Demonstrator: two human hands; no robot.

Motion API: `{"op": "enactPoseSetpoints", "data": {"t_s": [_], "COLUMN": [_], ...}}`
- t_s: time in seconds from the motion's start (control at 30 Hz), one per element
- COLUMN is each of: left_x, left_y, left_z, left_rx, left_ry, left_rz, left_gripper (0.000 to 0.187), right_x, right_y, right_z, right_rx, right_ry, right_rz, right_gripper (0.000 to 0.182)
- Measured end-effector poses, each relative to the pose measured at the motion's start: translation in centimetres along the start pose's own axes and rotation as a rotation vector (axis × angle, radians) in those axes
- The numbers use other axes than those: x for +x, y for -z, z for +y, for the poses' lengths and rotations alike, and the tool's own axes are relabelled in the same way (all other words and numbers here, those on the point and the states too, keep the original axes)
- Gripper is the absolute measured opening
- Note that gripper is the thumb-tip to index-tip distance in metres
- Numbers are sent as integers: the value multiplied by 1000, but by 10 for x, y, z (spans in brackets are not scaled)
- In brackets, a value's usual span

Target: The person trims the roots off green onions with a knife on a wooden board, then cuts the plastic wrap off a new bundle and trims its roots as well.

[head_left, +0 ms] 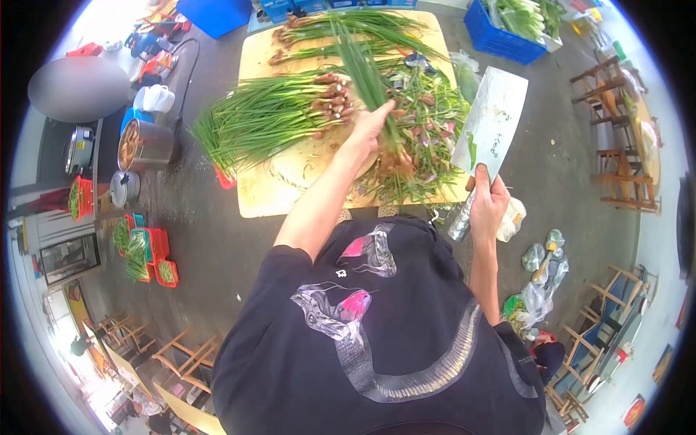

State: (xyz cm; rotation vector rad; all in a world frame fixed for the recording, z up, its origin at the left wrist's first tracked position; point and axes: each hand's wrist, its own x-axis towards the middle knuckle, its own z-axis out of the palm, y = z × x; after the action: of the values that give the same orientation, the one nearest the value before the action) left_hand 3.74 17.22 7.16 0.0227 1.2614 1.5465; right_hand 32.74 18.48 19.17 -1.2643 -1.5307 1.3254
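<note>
My left hand [373, 127] is closed around a bunch of green onions [362, 72], roots toward me and green tops pointing away. In my right hand [487, 204] is a cleaver [496, 109] by its silvery handle; the broad blade stands up beside the table's right edge, with a scrap of green leaf on it. Left of my left hand lies a large pile of green onions [268, 116], white ends to the right. Trimmings and loose leaves [435, 123] are heaped under and right of the held bunch. More green onions [370, 27] lie along the far side.
The wooden table [254, 203] stands before me. Beyond its right corner is a blue crate [500, 40] of leafy vegetables. A large metal pot [148, 148] and red baskets [156, 246] of greens are at left. Plastic bags [544, 283] lie on the floor at right, near wooden chairs [616, 177].
</note>
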Motion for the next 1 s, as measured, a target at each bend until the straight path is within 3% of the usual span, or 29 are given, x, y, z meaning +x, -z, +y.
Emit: {"op": "enactPoseSetpoints", "data": {"t_s": [0.03,0.13,0.33,0.37,0.5,0.6,0.73,0.77,0.9,1.0], "left_x": [6,17,2,-2,-7,-12,-28,-35,-48,-61], "left_y": [-2,2,19,20,22,24,31,31,86,139], "left_z": [-7,-14,-15,-18,-19,-21,-9,-8,-21,-35], "left_rx": [-40,-301,-196,-255,-419,-426,-630,-598,-781,-804], "left_ry": [-6,43,24,-50,106,40,163,110,-22,-55], "left_rz": [128,23,29,50,139,55,-143,-153,-179,45], "left_gripper": [29,31,32,41,39,51,67,70,45,36], "right_x": [1,4,15,17,25,28,32,31,36,38], "right_y": [9,22,44,44,37,36,36,37,44,39], "right_z": [5,16,30,34,31,33,31,32,39,50], "right_rx": [-13,18,5,13,24,0,-29,-32,-135,-228], "right_ry": [-6,26,-45,-56,-81,-81,-59,-53,-36,-33], "right_rz": [20,86,-10,-19,-89,-133,-166,-173,-264,-357], "right_gripper": [31,41,32,33,35,37,39,40,38,34]}}
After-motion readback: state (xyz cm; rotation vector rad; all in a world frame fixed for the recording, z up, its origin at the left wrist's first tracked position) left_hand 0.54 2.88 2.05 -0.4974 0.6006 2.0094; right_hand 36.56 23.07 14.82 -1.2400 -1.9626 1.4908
